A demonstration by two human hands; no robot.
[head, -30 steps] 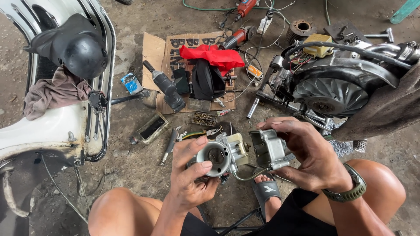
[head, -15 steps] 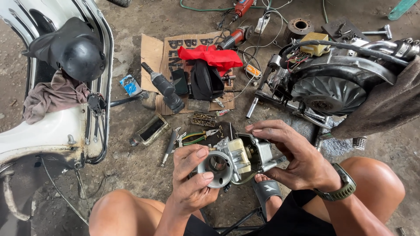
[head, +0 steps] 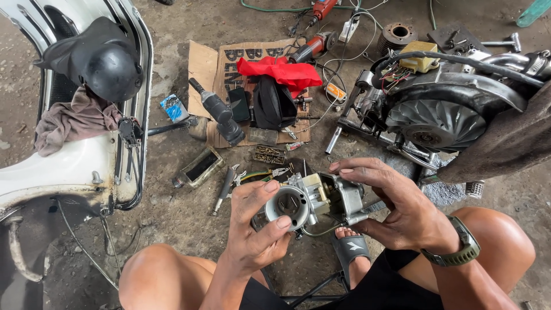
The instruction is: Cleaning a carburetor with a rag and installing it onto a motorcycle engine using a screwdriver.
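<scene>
Both hands hold a grey metal carburettor point(head: 314, 202) above my knees. My left hand point(head: 255, 232) grips its round open mouth, thumb and fingers around the rim. My right hand point(head: 396, 209) wraps the carburettor's body from the right, fingers curled over the top; a green watch is on that wrist. A thin cable hangs below the part.
A scooter engine with a finned fan point(head: 439, 117) lies on the concrete at the right. A white scooter body point(head: 69, 166) with a black helmet point(head: 103, 60) stands left. Cardboard point(head: 201, 63) carries a red cloth point(head: 281, 72), a black pouch and power tools; hand tools point(head: 227, 186) lie near my hands.
My two hands have come together: the piece my right hand held apart now sits against the carburettor body in my left hand.
</scene>
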